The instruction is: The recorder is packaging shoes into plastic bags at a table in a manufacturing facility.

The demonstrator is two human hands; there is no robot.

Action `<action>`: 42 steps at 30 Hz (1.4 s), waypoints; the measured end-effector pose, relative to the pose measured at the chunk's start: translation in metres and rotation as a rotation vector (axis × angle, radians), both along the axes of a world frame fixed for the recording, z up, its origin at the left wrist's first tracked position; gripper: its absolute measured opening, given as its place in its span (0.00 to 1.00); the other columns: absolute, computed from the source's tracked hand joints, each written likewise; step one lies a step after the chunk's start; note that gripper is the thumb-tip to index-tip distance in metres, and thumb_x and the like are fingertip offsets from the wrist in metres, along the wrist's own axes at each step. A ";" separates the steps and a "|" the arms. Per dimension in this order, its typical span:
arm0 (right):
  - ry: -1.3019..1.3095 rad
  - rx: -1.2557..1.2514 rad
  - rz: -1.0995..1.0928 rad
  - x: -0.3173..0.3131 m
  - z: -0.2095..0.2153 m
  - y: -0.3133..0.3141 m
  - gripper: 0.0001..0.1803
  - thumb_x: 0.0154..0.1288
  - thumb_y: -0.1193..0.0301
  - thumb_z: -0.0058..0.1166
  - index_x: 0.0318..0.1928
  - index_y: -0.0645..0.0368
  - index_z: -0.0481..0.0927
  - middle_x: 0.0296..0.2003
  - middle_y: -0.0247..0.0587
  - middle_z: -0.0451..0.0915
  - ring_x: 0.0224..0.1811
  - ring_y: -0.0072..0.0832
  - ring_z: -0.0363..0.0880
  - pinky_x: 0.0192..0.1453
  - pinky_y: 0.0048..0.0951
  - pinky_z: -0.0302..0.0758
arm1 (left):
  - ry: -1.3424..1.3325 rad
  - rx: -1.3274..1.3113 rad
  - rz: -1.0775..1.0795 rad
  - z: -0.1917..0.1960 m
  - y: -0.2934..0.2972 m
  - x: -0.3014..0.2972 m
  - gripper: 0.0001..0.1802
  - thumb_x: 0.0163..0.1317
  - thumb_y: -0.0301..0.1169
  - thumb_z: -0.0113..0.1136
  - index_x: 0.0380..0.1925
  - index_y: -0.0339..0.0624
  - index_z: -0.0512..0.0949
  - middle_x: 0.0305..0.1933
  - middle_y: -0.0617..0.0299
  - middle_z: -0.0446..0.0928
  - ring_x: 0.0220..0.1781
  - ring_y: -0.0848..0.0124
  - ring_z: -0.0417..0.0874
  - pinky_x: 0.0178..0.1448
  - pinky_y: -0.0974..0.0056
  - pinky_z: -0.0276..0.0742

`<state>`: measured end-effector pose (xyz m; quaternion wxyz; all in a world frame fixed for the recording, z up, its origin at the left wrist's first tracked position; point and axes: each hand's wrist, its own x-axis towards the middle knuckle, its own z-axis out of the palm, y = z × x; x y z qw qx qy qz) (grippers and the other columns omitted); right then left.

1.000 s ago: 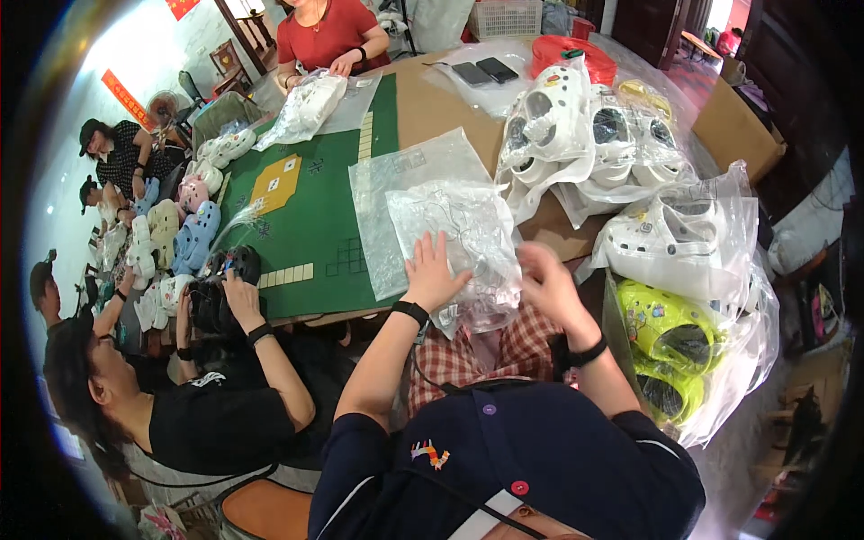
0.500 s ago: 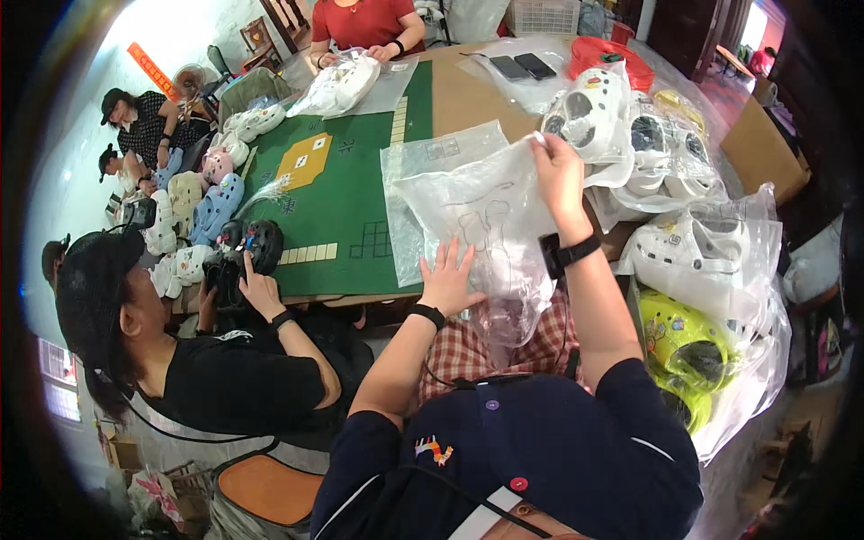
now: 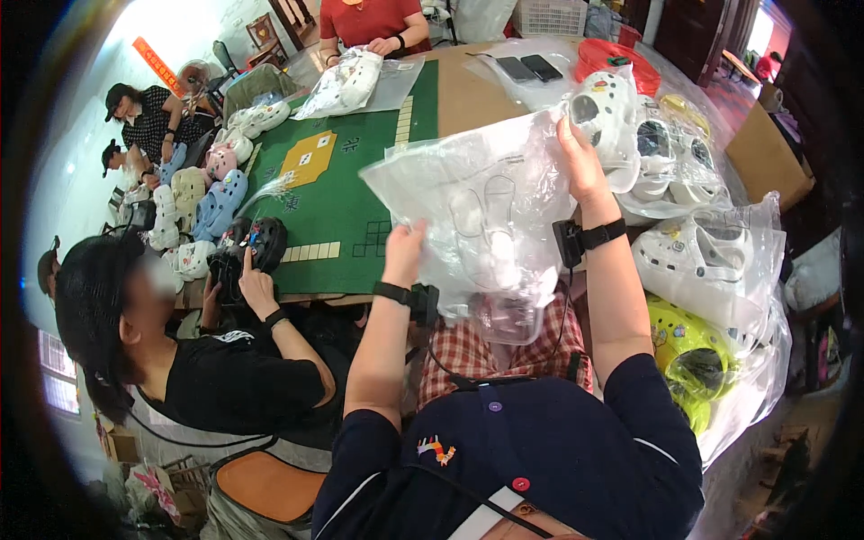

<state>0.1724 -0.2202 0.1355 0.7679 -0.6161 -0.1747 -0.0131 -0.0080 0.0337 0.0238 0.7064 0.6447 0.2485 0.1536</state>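
A translucent plastic bag with a printed outline of shoes is held up in front of my lap. At its upper right corner my right hand is closed on the edge. My left hand grips the bag's left side, thumb uppermost and the other fingers partly hidden. The bag's lower end hangs over the red checked cloth on my lap. Whether the whitish patch low in the bag is a thing inside or glare, I cannot tell.
Bagged white clogs and lime-green clogs are piled at my right. Two phones lie beyond. On the green table mat's left side, a co-worker handles black clogs. Across the table, another person handles white clogs.
My left hand has gone from lying spread on the bag to gripping its left side. The bag is lifted and stretched wider, and my right hand has shifted slightly right and nearer.
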 end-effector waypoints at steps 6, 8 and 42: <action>-0.066 -0.542 0.025 -0.024 -0.047 -0.024 0.48 0.57 0.49 0.61 0.63 0.76 0.59 0.54 0.60 0.74 0.56 0.43 0.74 0.61 0.34 0.69 | -0.080 -0.127 0.148 0.032 0.031 0.046 0.10 0.62 0.34 0.59 0.27 0.43 0.72 0.21 0.71 0.67 0.21 0.77 0.66 0.24 0.66 0.61; -0.131 -0.612 -0.186 -0.036 -0.058 -0.028 0.45 0.52 0.58 0.66 0.63 0.75 0.60 0.53 0.65 0.73 0.56 0.48 0.74 0.61 0.38 0.69 | 0.004 -0.171 0.258 0.024 0.038 0.070 0.10 0.60 0.34 0.60 0.25 0.43 0.71 0.20 0.70 0.66 0.19 0.75 0.65 0.23 0.66 0.59; -0.186 -1.058 -0.200 -0.083 -0.111 -0.052 0.22 0.52 0.61 0.65 0.42 0.63 0.79 0.41 0.50 0.76 0.46 0.45 0.76 0.50 0.40 0.73 | 0.372 1.403 -0.567 0.003 -0.054 -0.005 0.41 0.53 0.58 0.61 0.65 0.55 0.65 0.70 0.48 0.59 0.74 0.46 0.53 0.70 0.32 0.45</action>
